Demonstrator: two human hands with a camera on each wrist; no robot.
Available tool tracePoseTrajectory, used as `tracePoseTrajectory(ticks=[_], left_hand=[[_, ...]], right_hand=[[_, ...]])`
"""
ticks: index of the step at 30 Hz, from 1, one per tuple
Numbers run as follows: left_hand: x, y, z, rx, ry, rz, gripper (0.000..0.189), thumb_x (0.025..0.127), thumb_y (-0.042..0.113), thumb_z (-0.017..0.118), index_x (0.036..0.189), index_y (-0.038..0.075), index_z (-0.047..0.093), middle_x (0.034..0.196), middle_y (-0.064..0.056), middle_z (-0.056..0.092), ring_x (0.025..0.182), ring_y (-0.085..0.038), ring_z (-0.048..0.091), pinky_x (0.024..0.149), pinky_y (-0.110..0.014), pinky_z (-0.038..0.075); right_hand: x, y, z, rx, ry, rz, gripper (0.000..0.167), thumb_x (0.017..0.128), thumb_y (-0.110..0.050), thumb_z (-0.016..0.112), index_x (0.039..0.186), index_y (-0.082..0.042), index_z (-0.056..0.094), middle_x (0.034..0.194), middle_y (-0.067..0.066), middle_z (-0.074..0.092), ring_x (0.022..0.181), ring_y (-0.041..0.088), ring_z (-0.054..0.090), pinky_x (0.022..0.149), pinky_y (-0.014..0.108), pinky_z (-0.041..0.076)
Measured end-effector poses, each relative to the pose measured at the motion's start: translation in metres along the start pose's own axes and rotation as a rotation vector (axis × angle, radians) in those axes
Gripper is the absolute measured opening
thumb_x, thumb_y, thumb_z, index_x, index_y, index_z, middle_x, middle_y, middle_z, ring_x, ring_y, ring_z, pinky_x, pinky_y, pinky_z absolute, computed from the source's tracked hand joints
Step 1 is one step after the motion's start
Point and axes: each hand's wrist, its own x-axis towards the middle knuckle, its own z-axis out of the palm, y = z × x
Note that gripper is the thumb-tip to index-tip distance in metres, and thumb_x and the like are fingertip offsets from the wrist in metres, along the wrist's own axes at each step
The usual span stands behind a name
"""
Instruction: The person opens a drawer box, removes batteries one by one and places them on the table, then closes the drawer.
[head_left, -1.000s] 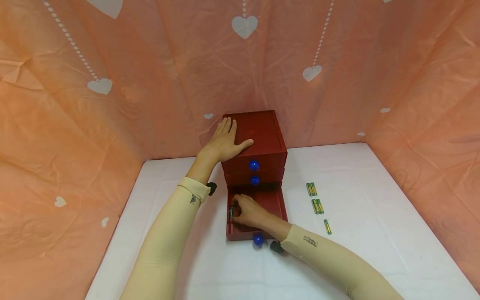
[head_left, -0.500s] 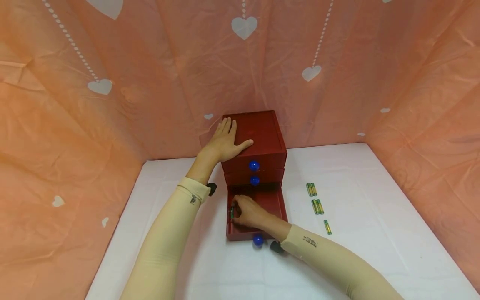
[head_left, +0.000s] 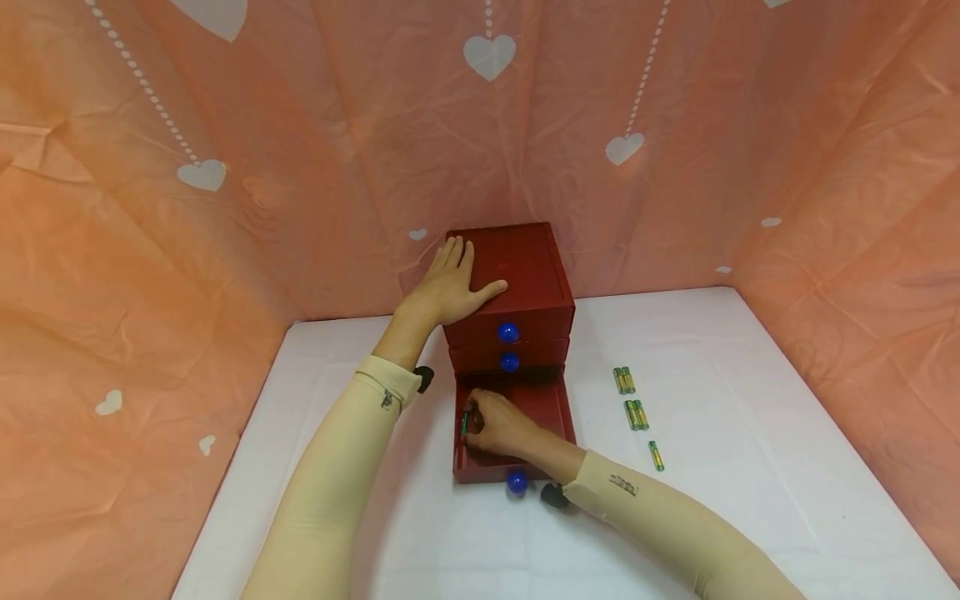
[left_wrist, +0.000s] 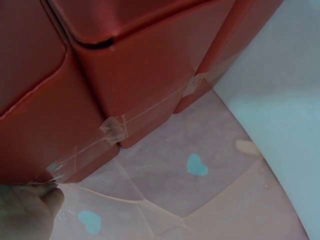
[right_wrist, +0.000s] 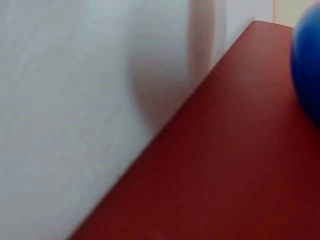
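A red drawer unit [head_left: 517,267] with blue knobs stands at the back of the table, its bottom drawer [head_left: 540,417] pulled out. My left hand [head_left: 448,290] rests flat on the unit's top, fingers spread and straight; the left wrist view catches part of this hand [left_wrist: 27,210] beside the red side wall. Inside the bottom drawer, my right hand [head_left: 498,425] pinches a green battery [head_left: 464,423] against the left wall, its lower end near the drawer floor. The right wrist view shows only the drawer front [right_wrist: 225,150] and a blue knob [right_wrist: 307,65], not the fingers.
To the right of the unit, two pairs of green-and-yellow batteries [head_left: 624,381] and a single battery [head_left: 656,456] lie on the white table [head_left: 720,500]. Clear tape [left_wrist: 115,127] runs along the unit's side. A peach curtain [head_left: 360,150] with hearts surrounds the table.
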Motion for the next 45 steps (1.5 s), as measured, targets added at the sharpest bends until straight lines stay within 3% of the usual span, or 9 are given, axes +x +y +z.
tracePoseTrajectory(ticks=[11, 23, 45], left_hand=[[-0.001, 0.001, 0.000, -0.001, 0.000, 0.005, 0.105, 0.106, 0.074, 0.039, 0.172, 0.002, 0.000, 0.180, -0.016, -0.009, 0.166, -0.027, -0.015, 0.133, -0.040, -0.008], [0.000, -0.001, 0.000, -0.013, 0.003, 0.007, 0.106, 0.105, 0.075, 0.039, 0.172, 0.003, 0.000, 0.180, -0.016, -0.010, 0.166, -0.028, -0.015, 0.134, -0.041, -0.008], [0.001, -0.001, 0.001, -0.016, 0.006, 0.007, 0.105, 0.106, 0.075, 0.039, 0.172, 0.003, 0.000, 0.180, -0.016, -0.010, 0.166, -0.027, -0.015, 0.134, -0.040, -0.007]], right_hand=[[-0.004, -0.004, -0.005, 0.047, 0.008, 0.031, 0.039, 0.089, -0.013, 0.086, 0.120, -0.006, 0.064, 0.096, 0.003, 0.062, 0.087, 0.016, 0.059, 0.077, 0.029, 0.057], [-0.011, -0.006, -0.014, 0.064, 0.044, -0.027, 0.037, 0.090, -0.015, 0.086, 0.118, -0.005, 0.065, 0.095, 0.001, 0.065, 0.086, 0.013, 0.061, 0.079, 0.027, 0.058], [-0.034, -0.012, -0.040, 0.110, 0.050, -0.020, 0.037, 0.094, -0.020, 0.084, 0.124, -0.009, 0.065, 0.099, -0.002, 0.065, 0.091, 0.014, 0.062, 0.081, 0.027, 0.059]])
